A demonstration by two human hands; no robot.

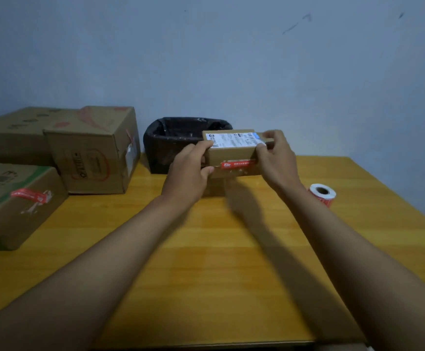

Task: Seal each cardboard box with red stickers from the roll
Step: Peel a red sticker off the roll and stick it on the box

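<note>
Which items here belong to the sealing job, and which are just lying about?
Job: small box gripped by left hand and right hand; red sticker on it; sticker roll; three boxes at left.
Lying about: black-lined bin; table only carries things.

Parcel-packing room: stacked cardboard boxes [92,148], wooden table [206,262].

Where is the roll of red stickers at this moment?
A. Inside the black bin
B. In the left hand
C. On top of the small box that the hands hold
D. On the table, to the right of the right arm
D: the sticker roll lies on the wooden table beside the right forearm, while the left hand and the right hand both grip the small box.
</note>
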